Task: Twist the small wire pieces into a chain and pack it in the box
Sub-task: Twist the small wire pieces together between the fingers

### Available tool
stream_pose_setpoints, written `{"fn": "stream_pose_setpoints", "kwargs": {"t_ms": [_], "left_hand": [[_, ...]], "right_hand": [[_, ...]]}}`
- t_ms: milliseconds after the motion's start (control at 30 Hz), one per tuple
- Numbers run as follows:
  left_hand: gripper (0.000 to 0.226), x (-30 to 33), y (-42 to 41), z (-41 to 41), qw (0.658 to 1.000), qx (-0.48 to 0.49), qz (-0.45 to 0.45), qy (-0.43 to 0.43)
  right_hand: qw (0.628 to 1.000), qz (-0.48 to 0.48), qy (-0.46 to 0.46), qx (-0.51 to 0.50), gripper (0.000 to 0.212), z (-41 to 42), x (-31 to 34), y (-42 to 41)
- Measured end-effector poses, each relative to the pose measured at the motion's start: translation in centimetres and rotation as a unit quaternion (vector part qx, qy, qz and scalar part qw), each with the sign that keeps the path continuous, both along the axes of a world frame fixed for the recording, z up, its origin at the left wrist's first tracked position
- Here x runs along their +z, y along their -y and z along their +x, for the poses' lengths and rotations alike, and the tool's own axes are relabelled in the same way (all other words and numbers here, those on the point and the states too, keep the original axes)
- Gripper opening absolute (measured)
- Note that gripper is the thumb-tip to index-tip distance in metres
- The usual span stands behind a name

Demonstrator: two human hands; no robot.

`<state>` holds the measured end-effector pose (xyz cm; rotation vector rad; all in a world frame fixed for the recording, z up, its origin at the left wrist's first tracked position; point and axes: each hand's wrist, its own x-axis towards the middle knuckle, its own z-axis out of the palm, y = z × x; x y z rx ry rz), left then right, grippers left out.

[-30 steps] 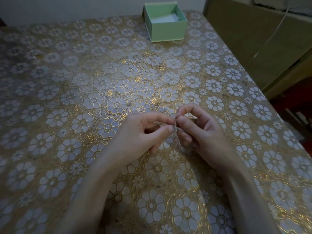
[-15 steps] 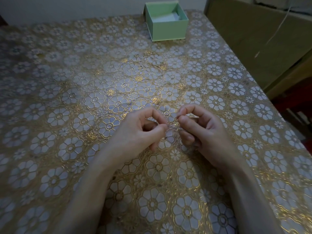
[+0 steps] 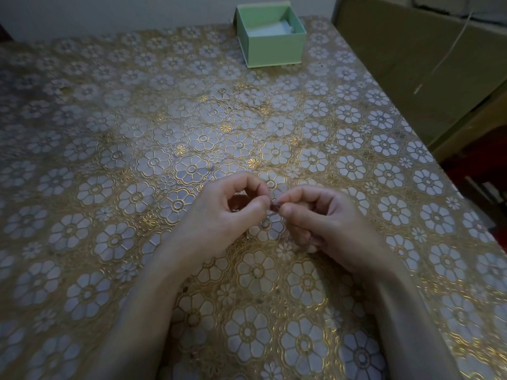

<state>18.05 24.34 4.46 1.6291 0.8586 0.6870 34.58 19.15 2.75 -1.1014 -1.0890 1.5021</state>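
Since a moment ago both hands have drawn closer, fingertips nearly meeting. Her left hand point(image 3: 219, 212) and right hand point(image 3: 315, 218) each pinch the tiny wire link point(image 3: 274, 206) between thumb and forefinger, probably to twist it. Chain point(image 3: 307, 244) dangles under the right palm. Far off, the green box point(image 3: 270, 37) waits open; no writing shows.

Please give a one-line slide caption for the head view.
Both hands pinch a small wire piece; open green box waits.

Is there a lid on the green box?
No, the green box stands open at the far edge of the table, its pale inside showing.
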Motion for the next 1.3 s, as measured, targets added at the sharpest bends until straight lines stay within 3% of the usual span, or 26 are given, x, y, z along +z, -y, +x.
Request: {"fn": "stream_pose_setpoints", "kwargs": {"t_ms": [300,533,700,1067,1167,1300], "left_hand": [[0.015,-0.7,-0.5,-0.3,1.000,-0.007,-0.017,-0.007],[0.017,-0.7,-0.4,-0.3,0.999,0.021,-0.037,-0.016],[0.021,-0.1,-0.1,-0.1,0.998,0.042,-0.036,-0.017],[0.017,-0.1,-0.3,-0.1,0.996,0.072,-0.057,-0.018],[0.017,-0.1,-0.3,-0.1,0.995,0.078,-0.052,-0.018],[0.016,-0.3,-0.3,-0.1,0.994,0.094,-0.056,-0.031]], "right_hand": [[0.998,0.045,-0.024,-0.027,0.016,-0.1,-0.2,-0.1],[0.990,0.102,0.082,-0.045,0.006,-0.5,0.1,0.0],[0.984,0.112,0.126,-0.050,0.011,-0.8,-0.5,-0.2],[0.938,0.184,0.270,-0.118,0.011,-1.1,-1.0,-0.4],[0.946,0.171,0.238,-0.141,0.009,-1.1,-1.0,-0.4],[0.974,0.158,0.076,-0.145,0.010,-1.1,-0.4,-0.2]]}}
